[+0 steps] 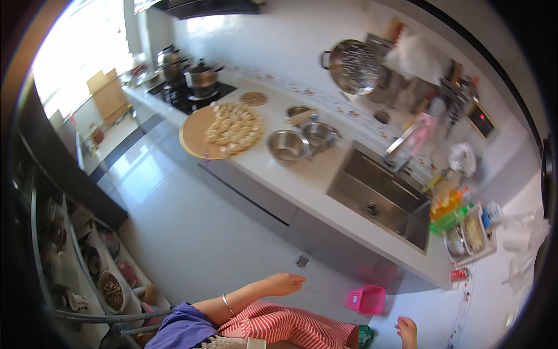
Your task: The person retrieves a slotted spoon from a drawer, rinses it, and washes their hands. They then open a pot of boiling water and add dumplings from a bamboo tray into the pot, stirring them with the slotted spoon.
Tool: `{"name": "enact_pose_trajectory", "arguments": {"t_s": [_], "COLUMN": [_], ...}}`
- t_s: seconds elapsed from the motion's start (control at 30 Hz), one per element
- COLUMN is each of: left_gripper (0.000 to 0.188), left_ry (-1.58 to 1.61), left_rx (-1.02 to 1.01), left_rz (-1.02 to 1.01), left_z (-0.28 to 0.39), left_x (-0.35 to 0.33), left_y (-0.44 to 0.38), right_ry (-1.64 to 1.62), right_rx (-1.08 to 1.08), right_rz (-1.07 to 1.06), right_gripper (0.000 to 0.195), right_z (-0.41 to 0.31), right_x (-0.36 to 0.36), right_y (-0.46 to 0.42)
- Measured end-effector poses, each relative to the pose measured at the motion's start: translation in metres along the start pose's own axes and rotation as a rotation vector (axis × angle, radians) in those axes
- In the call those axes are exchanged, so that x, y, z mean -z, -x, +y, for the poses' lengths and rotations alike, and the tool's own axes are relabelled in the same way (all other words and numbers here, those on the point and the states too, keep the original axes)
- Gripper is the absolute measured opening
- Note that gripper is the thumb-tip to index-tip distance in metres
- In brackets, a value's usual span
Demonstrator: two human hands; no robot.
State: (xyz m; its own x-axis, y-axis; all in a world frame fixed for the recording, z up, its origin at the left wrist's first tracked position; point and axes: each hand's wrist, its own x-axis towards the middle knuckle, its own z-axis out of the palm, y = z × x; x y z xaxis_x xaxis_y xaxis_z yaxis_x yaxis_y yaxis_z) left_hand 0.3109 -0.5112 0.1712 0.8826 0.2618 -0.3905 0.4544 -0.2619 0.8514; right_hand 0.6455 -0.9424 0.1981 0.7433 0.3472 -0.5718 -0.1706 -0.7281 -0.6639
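Note:
My left hand (285,283), with a silver bangle on the wrist, hangs in front of my red-and-white striped apron (287,325), its fingers loosely curled and nothing seen in it. Low at the right is my right hand (406,331), beside the apron; its fingers are bent and no object shows in it. Neither hand touches the counter (279,183). On the counter a round board (194,133) bears many dumplings (233,126) and overhangs the front edge. To its right stand a steel bowl (287,146), a steel pan (320,133) and another bowl with wooden sticks (301,115) across it.
A steel sink (379,196) is set in the counter, with bottles (451,218) at its right. Pots (202,78) stand on the black cooktop (174,98). A pink basket (370,300) is on the floor. Open shelves (98,279) curve along the left; a colander (354,65) hangs above.

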Motion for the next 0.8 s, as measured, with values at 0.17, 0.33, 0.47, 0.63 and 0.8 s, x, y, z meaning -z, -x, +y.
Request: {"name": "enact_pose_trajectory", "arguments": {"t_s": [0.17, 0.33, 0.47, 0.63, 0.8], "left_gripper": [0.039, 0.037, 0.026, 0.018, 0.016], "left_ry": [0.103, 0.334, 0.443, 0.483, 0.485], "left_rx": [0.134, 0.284, 0.357, 0.426, 0.44], "left_rz": [0.257, 0.575, 0.82, 1.0, 1.062], "left_z": [-0.064, -0.116, -0.147, -0.2, -0.245], "left_x": [0.093, 0.157, 0.211, 0.303, 0.413], "left_y": [0.113, 0.196, 0.226, 0.237, 0.234], "right_ry": [0.142, 0.276, 0.424, 0.436, 0.313], "right_rx": [0.269, 0.502, 0.691, 0.88, 1.033], "right_rz": [-0.157, -0.34, -0.398, -0.417, -0.418], "right_gripper": [0.024, 0.024, 0.025, 0.024, 0.02], "right_z": [-0.197, -0.326, -0.421, -0.55, -0.703], "right_x": [-0.166, -0.295, -0.381, -0.491, -0.593], "right_y": [-0.001, -0.014, -0.036, -0.06, -0.087]}}
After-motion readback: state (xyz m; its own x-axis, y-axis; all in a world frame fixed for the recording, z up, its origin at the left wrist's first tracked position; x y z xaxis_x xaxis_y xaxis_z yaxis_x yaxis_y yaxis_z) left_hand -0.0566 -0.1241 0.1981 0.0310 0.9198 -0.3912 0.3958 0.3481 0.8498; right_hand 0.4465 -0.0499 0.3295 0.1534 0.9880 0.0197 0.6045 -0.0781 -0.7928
